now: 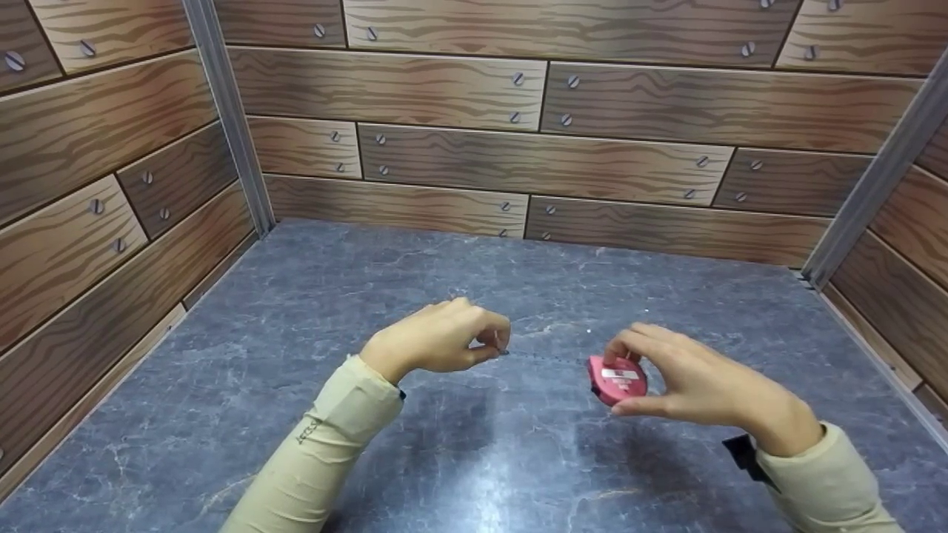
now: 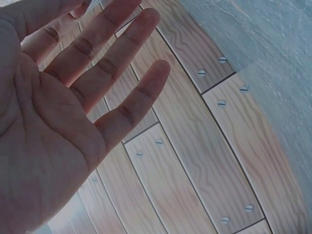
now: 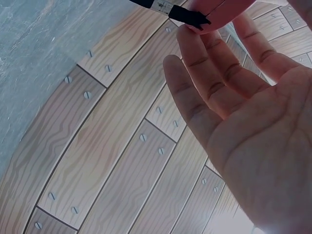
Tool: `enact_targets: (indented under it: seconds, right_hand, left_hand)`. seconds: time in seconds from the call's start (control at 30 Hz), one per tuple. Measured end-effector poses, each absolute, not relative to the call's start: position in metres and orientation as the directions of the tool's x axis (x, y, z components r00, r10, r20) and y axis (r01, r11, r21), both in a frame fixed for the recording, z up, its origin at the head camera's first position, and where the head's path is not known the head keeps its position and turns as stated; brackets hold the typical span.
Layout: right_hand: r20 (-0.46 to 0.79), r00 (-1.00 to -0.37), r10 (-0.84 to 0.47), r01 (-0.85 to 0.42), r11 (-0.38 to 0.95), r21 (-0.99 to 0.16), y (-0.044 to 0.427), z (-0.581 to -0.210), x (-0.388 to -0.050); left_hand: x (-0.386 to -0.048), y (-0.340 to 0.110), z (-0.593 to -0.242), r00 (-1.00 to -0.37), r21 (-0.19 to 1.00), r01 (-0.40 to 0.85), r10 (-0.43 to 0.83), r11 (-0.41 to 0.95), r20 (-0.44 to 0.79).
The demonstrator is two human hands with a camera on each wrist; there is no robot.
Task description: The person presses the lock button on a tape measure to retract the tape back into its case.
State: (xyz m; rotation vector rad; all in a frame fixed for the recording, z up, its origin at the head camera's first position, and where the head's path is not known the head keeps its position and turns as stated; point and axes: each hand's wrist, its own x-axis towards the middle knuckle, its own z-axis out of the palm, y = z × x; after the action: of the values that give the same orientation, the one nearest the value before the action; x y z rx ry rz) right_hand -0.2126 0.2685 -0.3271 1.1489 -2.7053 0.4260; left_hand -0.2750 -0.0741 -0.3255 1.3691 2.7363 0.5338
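My right hand (image 1: 700,377) grips a pink tape measure (image 1: 622,386) between thumb and fingers, held over the grey table. From its case a thin dark tape (image 1: 546,358) runs left to my left hand (image 1: 435,337), whose thumb and forefinger pinch its end. In the right wrist view, part of the pink case (image 3: 224,12) shows at the fingertips, with a black strap (image 3: 183,14) bearing a pale label beside it. The left wrist view shows the palm (image 2: 48,126) and spread outer fingers; the pinched tape end is out of sight there.
Beneath both hands lies a grey marbled tabletop (image 1: 415,274). Wood-patterned panels (image 1: 444,152) wall it at the back, left and right, with grey metal posts (image 1: 229,111) in the back corners.
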Motion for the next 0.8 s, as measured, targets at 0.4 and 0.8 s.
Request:
enact_targets:
  seconds: [0.4,0.8]
  right_hand:
    - [0.283,-0.667,-0.689,-0.743,0.647,-0.175,0.2651,-0.3285,-0.2122]
    - [0.249,-0.67,-0.699,-0.742,0.641,-0.199,0.2607,-0.3288,-0.2106]
  left_hand:
    - [-0.2729,-0.0723,-0.3251,-0.608,0.328,0.77,0.785,0.547,0.117]
    - [-0.2715,-0.0703,-0.3251,-0.601,0.314,0.777,0.791,0.545,0.113]
